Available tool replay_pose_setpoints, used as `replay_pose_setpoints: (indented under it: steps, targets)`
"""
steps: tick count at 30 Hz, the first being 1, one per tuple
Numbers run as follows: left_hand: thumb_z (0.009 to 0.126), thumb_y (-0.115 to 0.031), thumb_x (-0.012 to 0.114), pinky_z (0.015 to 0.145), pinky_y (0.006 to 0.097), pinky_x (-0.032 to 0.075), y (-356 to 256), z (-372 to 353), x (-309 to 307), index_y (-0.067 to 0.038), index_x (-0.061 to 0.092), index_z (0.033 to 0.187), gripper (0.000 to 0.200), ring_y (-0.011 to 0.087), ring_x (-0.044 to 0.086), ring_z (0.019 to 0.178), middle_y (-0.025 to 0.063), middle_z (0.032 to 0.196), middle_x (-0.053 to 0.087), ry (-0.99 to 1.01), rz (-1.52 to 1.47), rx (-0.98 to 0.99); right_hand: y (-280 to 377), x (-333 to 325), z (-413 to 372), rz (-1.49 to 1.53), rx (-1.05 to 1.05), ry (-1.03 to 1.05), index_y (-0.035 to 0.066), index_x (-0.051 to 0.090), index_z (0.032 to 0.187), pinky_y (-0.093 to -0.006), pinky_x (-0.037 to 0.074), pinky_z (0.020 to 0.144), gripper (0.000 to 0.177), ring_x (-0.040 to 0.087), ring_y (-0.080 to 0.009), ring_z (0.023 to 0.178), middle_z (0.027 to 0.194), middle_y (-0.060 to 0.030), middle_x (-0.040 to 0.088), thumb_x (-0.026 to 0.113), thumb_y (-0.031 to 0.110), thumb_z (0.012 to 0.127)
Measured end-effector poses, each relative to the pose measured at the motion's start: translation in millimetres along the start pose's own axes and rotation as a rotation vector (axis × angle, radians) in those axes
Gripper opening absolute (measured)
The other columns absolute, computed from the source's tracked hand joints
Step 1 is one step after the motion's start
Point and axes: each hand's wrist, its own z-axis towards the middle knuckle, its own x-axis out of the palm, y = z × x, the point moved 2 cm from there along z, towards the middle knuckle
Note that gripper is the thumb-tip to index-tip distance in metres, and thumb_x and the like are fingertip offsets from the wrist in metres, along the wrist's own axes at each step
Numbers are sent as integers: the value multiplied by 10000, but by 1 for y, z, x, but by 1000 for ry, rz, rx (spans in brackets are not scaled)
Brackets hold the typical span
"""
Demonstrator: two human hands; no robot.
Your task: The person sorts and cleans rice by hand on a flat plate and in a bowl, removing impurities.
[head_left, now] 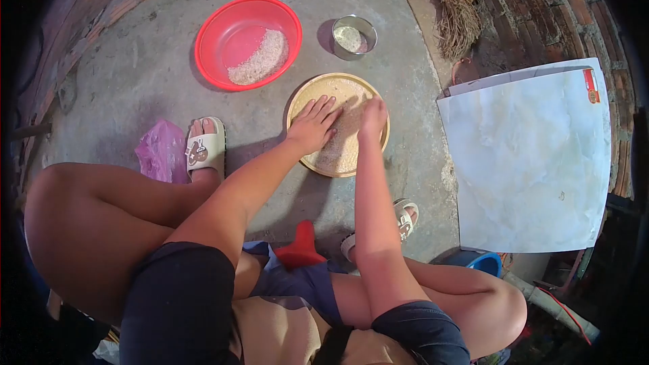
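Observation:
A round, shallow woven tray [315,85] lies on the floor in front of me, with pale grains like rice [346,136] spread over it. My left hand [314,126] rests over the left part of the tray, palm down with its fingers spread. Over the right part is my right hand [373,119], its fingers curled together; whatever they hold, if anything, is hidden. Beyond the tray to the left sits a red plastic basin [223,34] with a heap of similar grains [262,59] along its right side. A metal pot [368,28] with pale contents stands behind the tray.
A pink plastic bag [162,151] lies left of my sandalled foot [206,145]. On the right a big pale sheet [531,162] leans near the brick wall [574,13], below a straw broom [457,23]. A blue container [481,263] is near my right knee.

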Motion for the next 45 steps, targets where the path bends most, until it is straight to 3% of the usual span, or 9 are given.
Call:
replay_pose_setpoints:
  steps: [5, 9, 15, 18, 22, 28, 33, 36, 45]
  targets:
    - [908, -295, 434, 1122, 407, 145, 3, 0, 2, -132, 339, 1378, 506, 265, 198, 1364, 109, 1451, 276, -8, -21, 10, -24, -7, -41, -941, -800, -42, -35, 573, 1073, -413, 352, 965, 274, 455, -352, 1115, 1195, -204, 507, 513, 136, 868]
    - [885, -216, 468, 1016, 399, 307, 16, 5, 7, -111, 553, 1164, 310, 257, 431, 1189, 105, 1232, 511, -201, -197, -57, -32, 5, -77, -1069, -1059, 36, -28, 567, 1062, -442, 358, 944, 279, 476, -377, 1036, 1154, -210, 514, 556, 83, 806]
    - [851, -193, 524, 724, 373, 488, 42, 30, -7, -53, 659, 903, 202, 278, 627, 776, 124, 819, 656, -400, -449, -327, -59, 8, -94, -934, -987, 390, -16, 590, 982, -395, 443, 831, 247, 521, -340, 938, 1018, -165, 555, 572, 1, 736]
    - [909, -242, 474, 613, 304, 487, 54, 41, -5, -9, 650, 900, 292, 186, 631, 655, 92, 700, 647, -402, -1067, -671, -50, 14, -89, -837, -913, 272, -14, 628, 881, -356, 477, 744, 132, 571, -308, 810, 864, -141, 582, 586, 2, 756]
    - [928, -255, 433, 596, 289, 483, 48, 49, -3, 3, 634, 901, 329, 180, 617, 665, 72, 732, 639, -352, -1392, -857, -31, 29, -76, -479, -663, -39, -7, 658, 848, -286, 486, 644, 81, 610, -196, 689, 792, -106, 612, 599, 24, 803]
    - [961, -291, 310, 805, 360, 481, 38, 56, 20, 24, 558, 1071, 415, 230, 593, 867, 131, 951, 613, -11, -2004, -1124, -8, 56, -66, -421, -613, 162, -1, 665, 896, -273, 488, 639, 121, 612, -159, 678, 806, -106, 635, 600, 41, 803]
    - [955, -281, 316, 816, 355, 495, 55, 57, 6, 43, 541, 1032, 402, 249, 607, 884, 154, 951, 613, -137, -1850, -1184, -18, 38, -51, -508, -693, 18, 4, 649, 931, -326, 490, 697, 161, 620, -231, 764, 870, -138, 622, 571, 60, 802]
    - [948, -269, 320, 792, 357, 512, 73, 61, -4, 56, 546, 978, 397, 261, 623, 849, 171, 916, 620, -220, -1884, -1162, -20, 23, -45, -796, -741, -52, -13, 604, 1010, -430, 365, 908, 238, 503, -341, 971, 1003, -173, 577, 565, 68, 789]
    - [948, -224, 325, 919, 375, 459, 88, 44, -19, 85, 479, 1114, 383, 291, 569, 1020, 212, 1094, 561, -190, -1857, -1131, -13, 47, -18, -984, -799, -21, -62, 523, 1111, -432, 366, 920, 362, 433, -382, 1045, 1138, -223, 479, 581, 33, 766]
